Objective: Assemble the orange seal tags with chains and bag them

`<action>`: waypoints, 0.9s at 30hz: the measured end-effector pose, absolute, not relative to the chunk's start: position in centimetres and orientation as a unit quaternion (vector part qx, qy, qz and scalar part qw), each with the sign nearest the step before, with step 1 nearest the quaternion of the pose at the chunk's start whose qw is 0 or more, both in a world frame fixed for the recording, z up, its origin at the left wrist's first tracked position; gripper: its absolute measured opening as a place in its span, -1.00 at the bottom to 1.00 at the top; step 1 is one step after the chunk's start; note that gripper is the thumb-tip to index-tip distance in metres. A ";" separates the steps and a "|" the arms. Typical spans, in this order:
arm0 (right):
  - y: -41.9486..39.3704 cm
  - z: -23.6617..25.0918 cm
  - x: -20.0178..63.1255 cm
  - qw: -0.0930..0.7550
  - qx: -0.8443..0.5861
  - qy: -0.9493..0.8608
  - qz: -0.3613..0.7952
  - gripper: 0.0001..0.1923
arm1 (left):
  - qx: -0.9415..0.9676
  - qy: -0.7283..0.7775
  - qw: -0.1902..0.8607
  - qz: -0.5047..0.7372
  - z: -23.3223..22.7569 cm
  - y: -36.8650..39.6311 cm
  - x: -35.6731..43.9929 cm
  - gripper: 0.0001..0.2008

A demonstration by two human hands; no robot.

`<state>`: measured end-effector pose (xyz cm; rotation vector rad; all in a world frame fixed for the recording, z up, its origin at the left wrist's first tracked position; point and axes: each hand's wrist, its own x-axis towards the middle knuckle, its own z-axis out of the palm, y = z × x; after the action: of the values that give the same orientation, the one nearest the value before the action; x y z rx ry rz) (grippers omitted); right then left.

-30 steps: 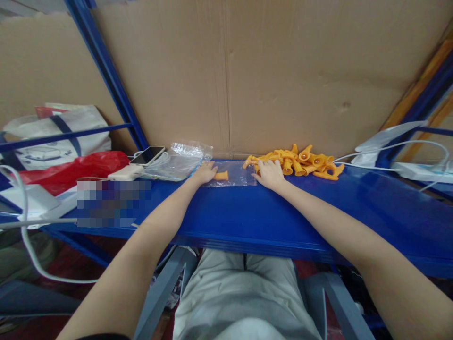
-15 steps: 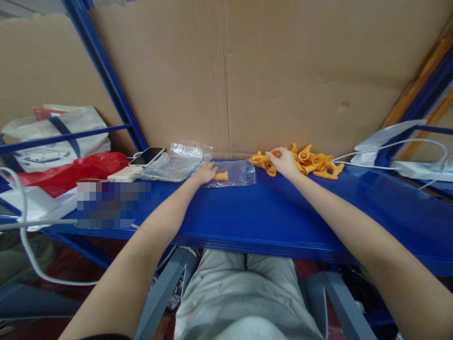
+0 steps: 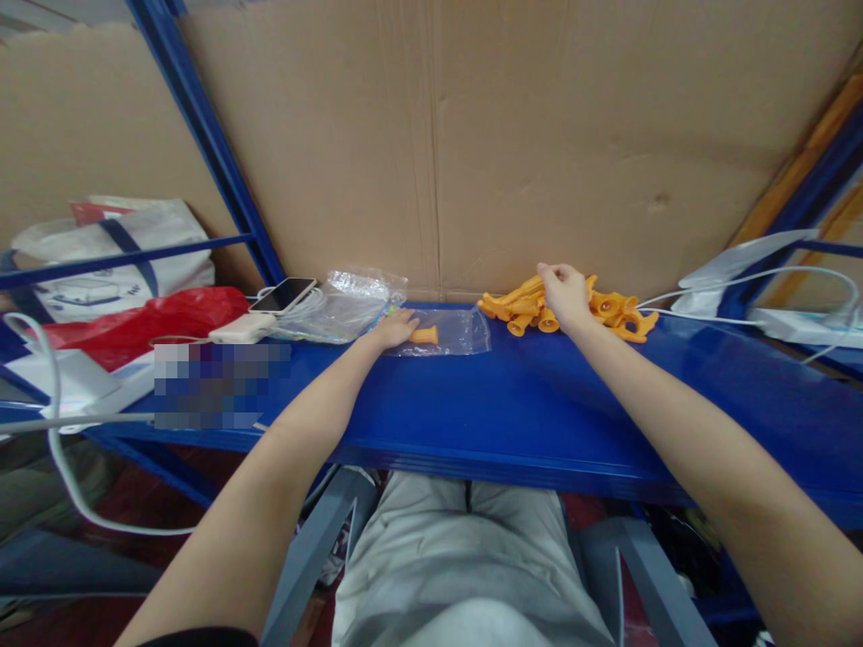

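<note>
My left hand (image 3: 393, 330) lies palm down with its fingers stretched over a clear plastic bag (image 3: 465, 332) at the middle of the blue table. Beside its fingertips an orange plastic piece (image 3: 424, 335) with a flared end shows at the bag; whether it is inside or on top I cannot tell. Farther right, my right hand (image 3: 566, 293) is closed in a pinch over a pile of orange plastic pieces (image 3: 610, 307). A long orange piece (image 3: 519, 295) runs up to its fingertips, partly hidden by the hand. Several pieces have hollow, flared ends and curved tips.
More clear bags (image 3: 351, 310) and a phone (image 3: 284, 295) lie left of my left hand. A white adapter (image 3: 241, 329), cables and a red plastic bag (image 3: 155, 323) are farther left. Cardboard (image 3: 472, 144) closes off the back. A white power strip (image 3: 802, 325) sits far right.
My right hand has moved right and slightly up over the pile, and some orange pieces there have shifted. My left hand stays on the bag.
</note>
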<state>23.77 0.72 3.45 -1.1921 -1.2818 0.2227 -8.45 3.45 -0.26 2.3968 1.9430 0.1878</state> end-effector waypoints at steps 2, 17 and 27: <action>0.6 3.8 23.9 0.656 -0.501 -0.550 0.130 -0.60 | 0.776 0.628 0.030 0.056 -0.2 3.3 -8.4 -0.38; -4.1 5.9 24.5 0.392 -0.419 -0.689 0.443 -0.80 | 0.789 0.608 0.084 0.027 1.0 2.2 -9.1 -0.30; -4.0 4.6 22.4 0.403 -0.481 -0.694 0.352 -0.73 | 0.804 0.584 0.101 0.041 0.6 2.8 -10.0 -0.27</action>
<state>22.42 -3.95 4.62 -1.2150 -1.7542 0.8902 -10.04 2.79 0.59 2.3755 1.7256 0.1221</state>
